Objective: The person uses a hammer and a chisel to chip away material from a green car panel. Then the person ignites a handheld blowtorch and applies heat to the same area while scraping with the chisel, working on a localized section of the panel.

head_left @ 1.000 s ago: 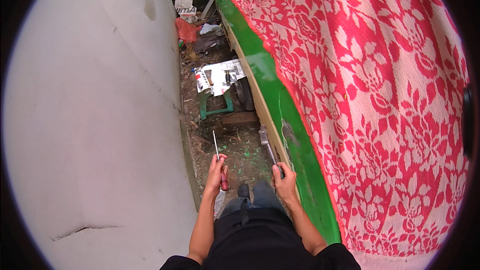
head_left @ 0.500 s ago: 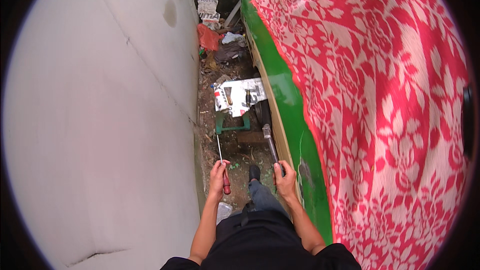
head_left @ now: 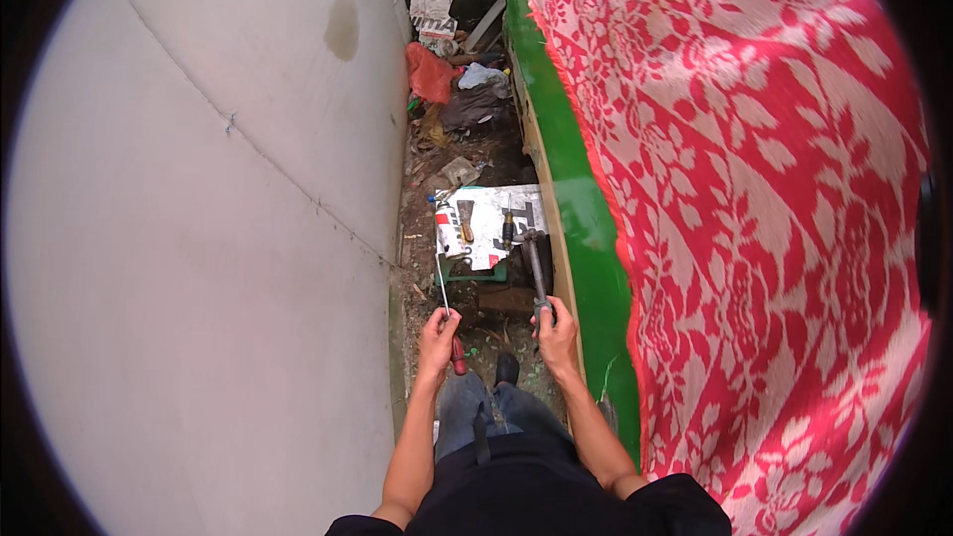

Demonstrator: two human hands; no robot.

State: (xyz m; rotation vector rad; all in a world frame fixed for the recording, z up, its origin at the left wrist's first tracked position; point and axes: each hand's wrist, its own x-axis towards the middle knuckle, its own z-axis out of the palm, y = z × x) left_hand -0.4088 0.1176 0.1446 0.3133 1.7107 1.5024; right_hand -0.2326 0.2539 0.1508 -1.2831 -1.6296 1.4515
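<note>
My left hand (head_left: pixel 437 339) is closed around a long screwdriver with a red handle (head_left: pixel 459 359); its thin metal shaft points away from me. My right hand (head_left: pixel 559 333) grips a hammer (head_left: pixel 537 270) by its dark handle, and the metal head overlaps the right edge of a white printed sheet (head_left: pixel 486 201). That sheet lies on a low green stool (head_left: pixel 489 276). On it rest a white and red tube or can (head_left: pixel 450 230), a scraper-like tool with a brownish handle (head_left: pixel 466 222) and a second screwdriver (head_left: pixel 508 229) with a dark and yellow handle.
A pale wall (head_left: pixel 228 268) rises close on my left. To my right runs a green panel (head_left: pixel 586 228), partly covered by a red and cream floral cloth (head_left: pixel 764 199). Farther along the narrow passage lie a red plastic bag (head_left: pixel 429 72) and other litter.
The stool and sheet sit nearer to me in view. The hammer's head has come from beside the stool to over the sheet's right edge. Both hands keep their tools.
</note>
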